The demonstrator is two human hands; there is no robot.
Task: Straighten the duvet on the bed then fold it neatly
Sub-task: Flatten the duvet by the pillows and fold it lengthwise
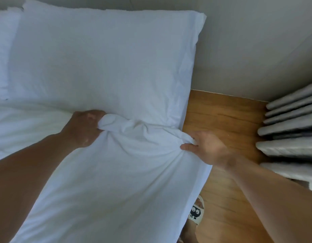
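- While the white duvet (116, 181) lies spread just below a large pillow (102, 58), its top edge is bunched between both hands.
- Clenched in a fist, the left hand (83, 128) grips a gathered roll of the duvet, touching the pillow's lower edge.
- At the duvet's floor-side corner, the right hand (207, 148) pinches the cloth, thumb on top, fingers tucked underneath.
- Alongside show a wooden floor (227, 120), grey curtain folds (292, 134) and a slippered foot (196, 213).
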